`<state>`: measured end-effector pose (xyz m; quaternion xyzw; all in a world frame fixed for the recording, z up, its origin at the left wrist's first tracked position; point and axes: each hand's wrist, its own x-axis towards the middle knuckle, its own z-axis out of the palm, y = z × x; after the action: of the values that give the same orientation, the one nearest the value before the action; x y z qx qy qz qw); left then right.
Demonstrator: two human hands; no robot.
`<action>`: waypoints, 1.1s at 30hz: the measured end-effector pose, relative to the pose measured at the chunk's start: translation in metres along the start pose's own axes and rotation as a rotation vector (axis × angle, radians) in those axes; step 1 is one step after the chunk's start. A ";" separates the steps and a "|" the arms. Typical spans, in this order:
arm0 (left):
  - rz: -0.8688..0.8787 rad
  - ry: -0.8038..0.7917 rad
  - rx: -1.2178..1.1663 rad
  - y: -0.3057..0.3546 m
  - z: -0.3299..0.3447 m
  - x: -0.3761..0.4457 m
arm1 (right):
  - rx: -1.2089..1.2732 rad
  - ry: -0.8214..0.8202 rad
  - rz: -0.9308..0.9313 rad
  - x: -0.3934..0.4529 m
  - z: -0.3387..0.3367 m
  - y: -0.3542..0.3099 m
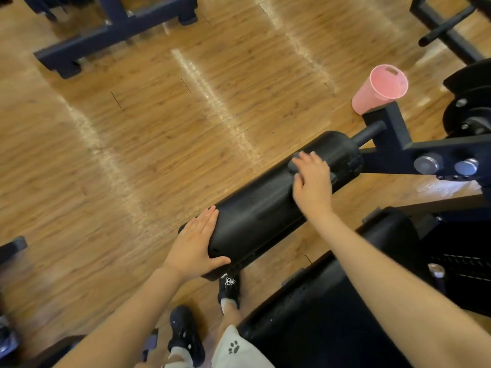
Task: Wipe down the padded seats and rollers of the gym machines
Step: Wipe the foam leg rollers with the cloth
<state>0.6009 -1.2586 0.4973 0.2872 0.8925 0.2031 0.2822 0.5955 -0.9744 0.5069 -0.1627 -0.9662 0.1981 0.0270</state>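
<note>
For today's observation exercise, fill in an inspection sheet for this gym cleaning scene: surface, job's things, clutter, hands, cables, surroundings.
Surface: wooden floor, glare streaks.
Job's things: black padded roller on a machine arm; dark cloth under the right hand; padded seat at lower right.
Clutter: pink cup beside the arm's post.
Hands: left hand flat against the roller's near end; right hand presses the cloth on top.
Cables: nothing seen.
Surroundings: dark machine frame at upper left.

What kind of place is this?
Most likely a gym: a black padded roller on a steel machine arm, more machine frames standing on a wood floor, and a padded seat beside it.
</note>
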 end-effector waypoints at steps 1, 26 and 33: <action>-0.020 -0.034 -0.062 -0.003 -0.005 0.005 | 0.012 -0.015 -0.066 -0.017 0.005 -0.015; -0.022 -0.063 0.105 -0.001 0.003 0.003 | 0.143 0.183 0.297 0.019 -0.007 0.043; -0.231 -0.452 -0.371 -0.011 -0.033 0.041 | 0.010 -0.141 -0.312 -0.069 0.033 -0.033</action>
<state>0.5484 -1.2477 0.5006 0.1653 0.7815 0.2603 0.5424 0.6474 -1.0376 0.4905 0.0040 -0.9782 0.2073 -0.0095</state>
